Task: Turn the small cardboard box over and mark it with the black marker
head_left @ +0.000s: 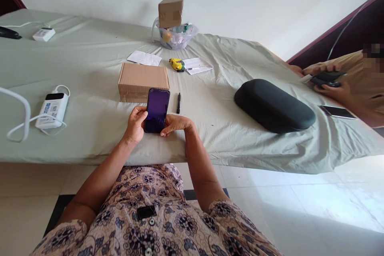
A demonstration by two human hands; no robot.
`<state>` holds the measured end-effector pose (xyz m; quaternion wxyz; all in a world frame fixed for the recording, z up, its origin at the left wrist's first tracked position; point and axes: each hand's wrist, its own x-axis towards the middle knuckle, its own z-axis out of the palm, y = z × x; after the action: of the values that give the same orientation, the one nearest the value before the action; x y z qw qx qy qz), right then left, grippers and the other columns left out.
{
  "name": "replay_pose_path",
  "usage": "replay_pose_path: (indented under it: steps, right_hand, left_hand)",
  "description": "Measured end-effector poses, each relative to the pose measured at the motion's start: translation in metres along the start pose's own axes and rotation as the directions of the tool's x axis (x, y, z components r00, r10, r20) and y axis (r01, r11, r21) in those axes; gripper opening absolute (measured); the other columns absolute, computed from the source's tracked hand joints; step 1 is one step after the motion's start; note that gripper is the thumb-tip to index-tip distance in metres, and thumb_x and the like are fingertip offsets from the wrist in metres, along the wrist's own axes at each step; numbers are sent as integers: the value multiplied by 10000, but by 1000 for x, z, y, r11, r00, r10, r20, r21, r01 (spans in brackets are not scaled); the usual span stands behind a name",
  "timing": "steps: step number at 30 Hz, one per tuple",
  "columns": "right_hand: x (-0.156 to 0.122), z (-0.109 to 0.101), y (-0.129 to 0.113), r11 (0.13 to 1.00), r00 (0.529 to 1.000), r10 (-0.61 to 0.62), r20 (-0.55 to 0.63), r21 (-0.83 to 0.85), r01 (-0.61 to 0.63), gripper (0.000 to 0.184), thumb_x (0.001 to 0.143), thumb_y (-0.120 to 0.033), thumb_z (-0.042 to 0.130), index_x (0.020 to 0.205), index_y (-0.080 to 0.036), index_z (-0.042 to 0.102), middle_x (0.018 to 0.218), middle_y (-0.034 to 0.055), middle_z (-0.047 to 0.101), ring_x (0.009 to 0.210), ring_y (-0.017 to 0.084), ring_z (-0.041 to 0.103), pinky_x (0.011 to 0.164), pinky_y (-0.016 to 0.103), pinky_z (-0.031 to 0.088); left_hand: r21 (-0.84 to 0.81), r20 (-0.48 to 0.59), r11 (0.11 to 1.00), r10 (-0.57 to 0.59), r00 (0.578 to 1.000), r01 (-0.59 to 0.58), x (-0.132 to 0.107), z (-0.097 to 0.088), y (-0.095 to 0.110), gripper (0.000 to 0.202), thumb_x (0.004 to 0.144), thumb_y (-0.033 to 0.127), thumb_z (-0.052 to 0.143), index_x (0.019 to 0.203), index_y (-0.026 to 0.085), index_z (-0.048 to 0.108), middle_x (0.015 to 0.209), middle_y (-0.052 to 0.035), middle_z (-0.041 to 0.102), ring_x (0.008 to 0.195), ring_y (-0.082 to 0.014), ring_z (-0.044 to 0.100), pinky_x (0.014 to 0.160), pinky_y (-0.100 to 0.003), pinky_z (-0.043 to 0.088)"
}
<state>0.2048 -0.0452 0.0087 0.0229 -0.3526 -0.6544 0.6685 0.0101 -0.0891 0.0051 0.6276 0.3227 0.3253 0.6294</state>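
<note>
A smartphone (157,110) with a dark purple screen is held over the near edge of the cloth-covered table (90,48). My left hand (135,123) grips its left side, fingers curled round it. My right hand (177,123) holds its lower right corner, fingers closed on the edge. Just behind the phone lies a closed brown cardboard box (141,80), and a black pen (179,102) lies to the phone's right.
A white power bank (51,109) with a white cable lies at the left. A black padded case (274,105) sits right of centre. A clear bowl (177,37) under a small box, papers and a yellow tape measure (177,64) lie further back. Another person's hands (330,82) hold a dark device at the right.
</note>
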Motion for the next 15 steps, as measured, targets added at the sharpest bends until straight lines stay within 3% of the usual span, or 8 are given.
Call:
replay_pose_path:
  steps: [3,7,9,12,13,15]
  right_hand:
    - [2,-1,2,999,999,-32,28,21,32,547,525,-513,934,810,-116,688,713,18,743,645,107,676,582,199,554]
    - [1,-1,0,992,996,-71,47,108,65,764,583,-500,926,1193,-163,613,876,29,773,730,111,709,583,178,546]
    - [1,0,-2,993,997,-69,36,97,65,760,654,-502,892,1264,-172,583,910,38,768,728,103,707,580,174,547]
    - [0,2,-6,995,997,-76,-1,66,76,680,720,-496,853,1258,-172,593,964,52,756,728,99,706,568,172,551]
    - [0,2,-7,995,996,-83,-10,59,84,659,732,-495,845,1250,-172,597,968,51,751,724,97,704,562,169,550]
    - [0,3,-9,994,995,-98,-18,53,99,629,749,-492,833,1240,-174,602,967,48,742,717,94,702,551,165,548]
  left_hand:
    - [7,-43,1000,-1,999,1,0,-4,4,459,546,378,913,839,189,613,686,41,611,611,-104,563,626,-242,464]
    - [69,-157,994,90,983,-80,4,-25,22,442,568,384,875,851,182,601,714,25,636,613,-112,580,599,-239,453]
    - [132,-247,980,180,952,-151,9,-47,36,416,573,379,843,849,187,597,725,25,638,628,-116,583,609,-246,463]
    - [305,-353,910,380,855,-279,21,-90,60,347,589,355,778,817,196,570,738,29,622,683,-116,580,632,-244,458]
    - [395,-353,874,429,831,-284,25,-106,68,338,599,365,757,804,197,548,714,36,593,660,-110,554,605,-238,432]
    - [519,-293,807,479,827,-283,34,-133,82,368,617,416,728,778,202,476,648,64,501,598,-86,472,566,-222,377]
